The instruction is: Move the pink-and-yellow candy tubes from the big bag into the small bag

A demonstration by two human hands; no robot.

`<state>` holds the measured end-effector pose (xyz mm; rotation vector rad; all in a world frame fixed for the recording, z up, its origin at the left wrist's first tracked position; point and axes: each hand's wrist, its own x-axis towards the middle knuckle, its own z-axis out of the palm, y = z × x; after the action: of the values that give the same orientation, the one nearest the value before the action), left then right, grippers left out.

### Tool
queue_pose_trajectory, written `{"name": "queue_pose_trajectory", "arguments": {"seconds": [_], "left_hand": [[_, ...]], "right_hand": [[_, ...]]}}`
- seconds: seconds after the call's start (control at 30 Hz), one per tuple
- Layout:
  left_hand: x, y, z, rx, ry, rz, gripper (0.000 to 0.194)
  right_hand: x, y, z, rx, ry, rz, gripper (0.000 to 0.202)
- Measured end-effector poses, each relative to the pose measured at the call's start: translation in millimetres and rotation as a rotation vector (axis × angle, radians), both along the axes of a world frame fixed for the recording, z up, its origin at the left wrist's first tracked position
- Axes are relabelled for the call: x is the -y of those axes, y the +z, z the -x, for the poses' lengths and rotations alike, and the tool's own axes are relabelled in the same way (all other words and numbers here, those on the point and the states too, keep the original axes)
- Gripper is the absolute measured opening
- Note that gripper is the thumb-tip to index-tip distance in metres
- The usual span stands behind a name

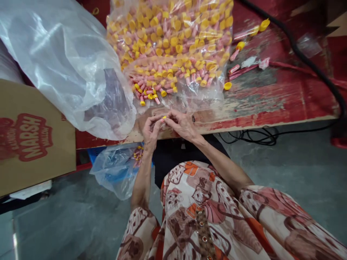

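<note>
At the near edge of the worktable, my left hand [151,130] and my right hand [183,126] meet at the fingertips. Pinched between them is a small pink tube with a yellow cap [164,117]; my fingers cover most of it. Just beyond lies a large clear plastic bag [173,43] full of similar pink tubes with yellow caps. Several of these capped tubes [148,92] have spilled at the bag's near left side. Right of the bag lie a loose yellow cap [227,86] and a few single tubes [234,68].
A crumpled translucent bag [81,72] and a marshmallow carton [38,126] stand at the left. Below the table edge hangs a clear bag [116,173] holding some capped tubes. A black cable [306,54] crosses the worn red table [292,97]; more cable [260,137] coils beneath it.
</note>
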<state>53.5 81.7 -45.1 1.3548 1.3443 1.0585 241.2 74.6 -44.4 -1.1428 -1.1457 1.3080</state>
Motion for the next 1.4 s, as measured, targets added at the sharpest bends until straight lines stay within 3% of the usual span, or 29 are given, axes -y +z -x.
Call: {"name": "queue_pose_trajectory", "arguments": {"seconds": [0.13, 0.2, 0.37, 0.47, 0.53, 0.63, 0.8, 0.97, 1.1, 1.17, 1.27, 1.33, 1.4], "left_hand": [[-9.4, 6.9, 14.4, -0.379, -0.09, -0.212, 0.031], [-14.3, 5.2, 18.8, -0.573, -0.168, -0.292, 0.02], [-21.2, -1.1, 16.4, -0.773, -0.325, -0.247, 0.009], [-24.5, 4.7, 14.9, -0.827, -0.386, -0.273, 0.007], [-25.8, 10.1, 14.5, -0.842, -0.401, -0.32, 0.002], [-25.7, 11.2, 12.4, -0.826, -0.358, -0.379, 0.011], [-21.2, -5.7, 0.4, -0.734, -0.194, -0.418, 0.025], [-11.2, -14.7, -13.1, -0.698, -0.138, -0.474, 0.025], [-8.8, -17.6, -15.3, -0.678, -0.039, -0.559, 0.031], [-9.9, -20.3, -15.1, -0.693, -0.043, -0.531, 0.032], [-9.9, -22.9, -14.5, -0.686, -0.078, -0.482, 0.026], [-7.0, -22.6, -14.1, -0.66, -0.041, -0.483, 0.022], [-2.4, -21.8, -14.0, -0.634, 0.025, -0.491, 0.021]], "right_hand": [[5.8, -9.2, 1.9, 0.2, 0.07, -0.108, 0.03], [12.1, -10.8, -6.6, 0.292, 0.022, -0.152, 0.03], [29.0, -2.8, -52.5, 0.478, -0.342, -0.174, 0.042], [31.8, -0.8, -79.2, 0.553, -0.544, -0.19, 0.046], [31.6, -3.6, -88.2, 0.64, -0.603, -0.214, 0.044], [27.0, -11.6, -89.2, 0.837, -0.545, -0.266, 0.035], [-5.4, -24.3, -99.3, 1.089, -0.376, -0.263, 0.027], [-44.6, -36.6, -147.2, 1.118, -0.559, -0.141, 0.024], [-43.7, -42.6, -171.1, 0.924, -0.767, -0.046, 0.024], [-30.9, -39.2, -167.6, 0.864, -0.85, -0.114, 0.024], [-8.4, -28.8, -142.7, 0.863, -0.903, -0.371, 0.032], [-0.1, -23.5, -117.9, 0.879, -0.771, -0.504, 0.029], [-1.4, -22.1, -92.7, 0.918, -0.523, -0.515, 0.027]]}}
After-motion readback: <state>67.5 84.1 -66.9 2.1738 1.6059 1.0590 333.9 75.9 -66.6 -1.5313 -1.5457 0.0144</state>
